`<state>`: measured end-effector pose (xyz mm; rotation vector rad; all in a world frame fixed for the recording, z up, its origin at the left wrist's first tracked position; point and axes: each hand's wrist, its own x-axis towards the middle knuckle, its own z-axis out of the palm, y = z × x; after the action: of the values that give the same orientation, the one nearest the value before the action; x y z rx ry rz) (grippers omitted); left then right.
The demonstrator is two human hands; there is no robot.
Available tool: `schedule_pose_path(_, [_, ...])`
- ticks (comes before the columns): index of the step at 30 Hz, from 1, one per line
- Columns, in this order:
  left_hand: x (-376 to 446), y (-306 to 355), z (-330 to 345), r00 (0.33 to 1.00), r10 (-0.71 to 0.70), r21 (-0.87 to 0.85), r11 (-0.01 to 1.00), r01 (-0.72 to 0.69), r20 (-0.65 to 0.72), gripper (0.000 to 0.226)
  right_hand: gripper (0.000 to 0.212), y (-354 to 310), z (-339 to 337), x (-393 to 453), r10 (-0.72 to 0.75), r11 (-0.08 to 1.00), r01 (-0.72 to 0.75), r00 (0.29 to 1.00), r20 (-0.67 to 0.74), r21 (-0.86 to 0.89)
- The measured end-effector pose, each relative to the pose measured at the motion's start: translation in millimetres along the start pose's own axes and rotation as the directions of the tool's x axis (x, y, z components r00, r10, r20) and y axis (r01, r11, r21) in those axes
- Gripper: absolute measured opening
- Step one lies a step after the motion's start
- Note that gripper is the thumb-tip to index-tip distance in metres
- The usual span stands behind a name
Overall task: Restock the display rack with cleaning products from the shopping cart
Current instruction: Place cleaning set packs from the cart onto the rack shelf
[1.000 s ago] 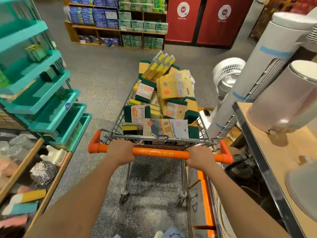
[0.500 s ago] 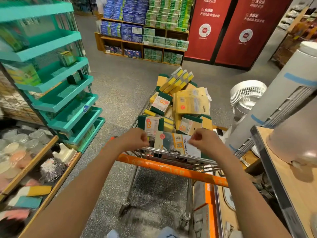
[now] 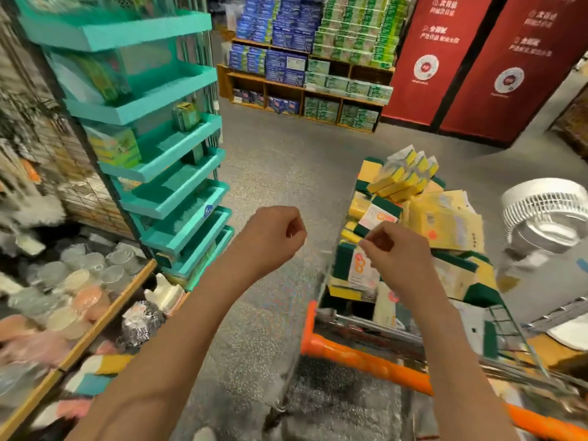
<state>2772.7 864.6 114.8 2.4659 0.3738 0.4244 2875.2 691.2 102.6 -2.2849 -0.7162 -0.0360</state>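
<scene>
Both hands empty, fingers curled: left hand (image 3: 276, 234) mid-air, right hand (image 3: 393, 249) over shopping cart (image 3: 366, 354), likely lining up a grab. Sponge packs (image 3: 362, 268) directly under it; display rack (image 3: 178, 173) far left.

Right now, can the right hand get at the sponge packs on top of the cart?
Probably yes: the right hand hovers over the cart, directly above the sponge packs, nothing between them.

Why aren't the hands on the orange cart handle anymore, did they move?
Yes. Both have left the orange handle. The left hand is raised over the floor toward the teal rack; the right hand is up over the sponge packs in the cart.
</scene>
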Motion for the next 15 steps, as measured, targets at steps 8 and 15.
schedule_pose_path(8, [63,-92,-61,0.995,0.082,-0.033,0.996,-0.08,0.049,0.01,0.007,-71,83,41,0.155,0.988,-0.154,0.987,-0.042,0.016])
schedule_pose_path(15, [128,-117,-44,0.986,0.14,-0.185,0.975,-0.121,0.094,0.01,0.012,-68,96,77,0.28,0.96,-0.277,0.947,-0.158,0.043])
